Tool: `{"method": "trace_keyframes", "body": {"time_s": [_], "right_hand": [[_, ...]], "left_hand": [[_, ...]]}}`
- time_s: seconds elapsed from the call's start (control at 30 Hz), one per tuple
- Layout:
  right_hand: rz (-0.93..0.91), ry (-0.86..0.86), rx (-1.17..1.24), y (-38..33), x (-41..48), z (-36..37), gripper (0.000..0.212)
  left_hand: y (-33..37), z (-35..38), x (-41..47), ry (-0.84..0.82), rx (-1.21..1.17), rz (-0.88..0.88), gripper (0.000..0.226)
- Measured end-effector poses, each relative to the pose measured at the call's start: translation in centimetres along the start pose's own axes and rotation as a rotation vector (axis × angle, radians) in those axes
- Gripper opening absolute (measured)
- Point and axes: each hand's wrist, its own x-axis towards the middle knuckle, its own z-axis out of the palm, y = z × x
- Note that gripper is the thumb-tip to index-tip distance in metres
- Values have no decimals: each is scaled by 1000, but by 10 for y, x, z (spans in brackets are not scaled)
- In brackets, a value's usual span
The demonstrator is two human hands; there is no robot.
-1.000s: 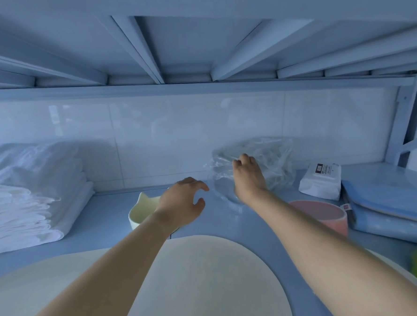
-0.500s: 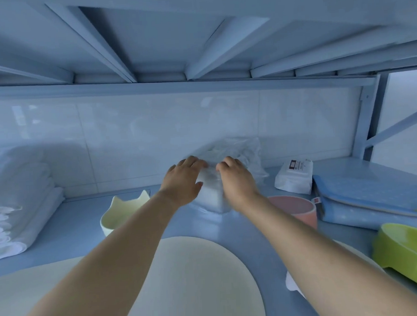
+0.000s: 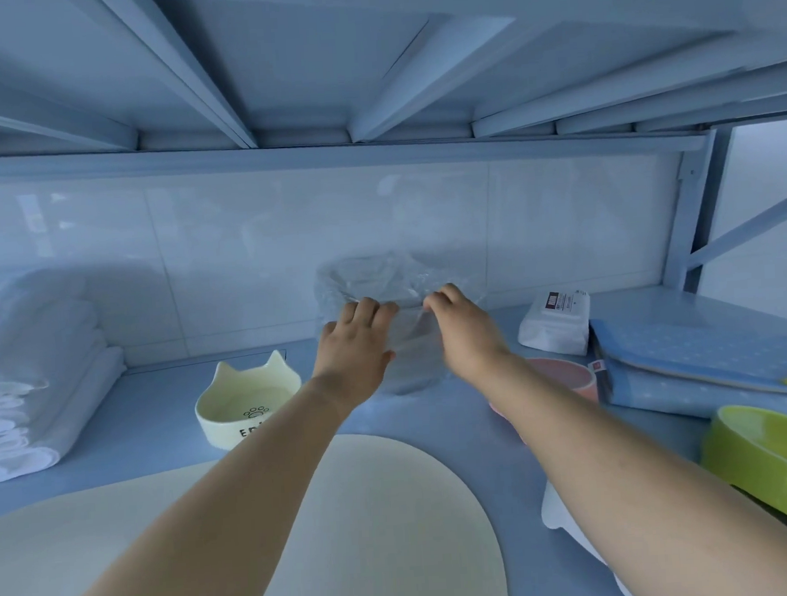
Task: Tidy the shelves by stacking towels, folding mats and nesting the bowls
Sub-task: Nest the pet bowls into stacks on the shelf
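Clear plastic bag (image 3: pixel 395 288) sits at 12 o'clock on the blue shelf (image 3: pixel 158 404), hard against the tiled back wall. Its long axis runs from 9 to 3 o'clock, parallel to that wall. I cannot make out its contents through the crumpled film.

Hand status:
- Left hand (image 3: pixel 355 346): on the 9 o'clock half of the bag, fingers bent onto the film and thumb spread beneath. I read this as a grip.
- Right hand (image 3: pixel 465 335): on the 3 o'clock half, fingertips curled and pinching the film near its upper edge.

Both hands reach equally far and are level with each other, so neither is nearer. The bag lies directly ahead of both, at 12 o'clock from each wrist.

Clearance for a pull toward 6 o'clock, in my judgement:
- Cat-eared bowl (image 3: pixel 246 399) stands at 8 o'clock from the bag, apart from it.
- Pink bowl (image 3: pixel 567 377) stands at 4 o'clock, under the right forearm.
- Cream mat (image 3: pixel 350 530) lies flat at 6 o'clock, in the return path.

Thin film may slip or tear, so I would lift before drawing back.
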Motion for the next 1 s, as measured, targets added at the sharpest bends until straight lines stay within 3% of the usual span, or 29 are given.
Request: {"method": "trace_keyframes", "body": {"time_s": [0.2, 0.37, 0.57, 0.77, 1.0], "right_hand": [[-31, 16, 10, -9, -1, 9, 45], [-26, -43, 21, -8, -8, 6, 57], [-29, -162, 93, -8, -34, -5, 80], [2, -86, 187, -10, -86, -18, 70], [52, -58, 128, 3, -149, -43, 56]], "left_hand": [[-12, -3, -2, -18, -9, 0, 59], [-9, -6, -3, -33, 54, -15, 62], [8, -5, -34, -41, 154, -13, 82], [24, -24, -67, -85, -16, 2, 69], [40, -42, -119, -131, -166, 57, 59]]}}
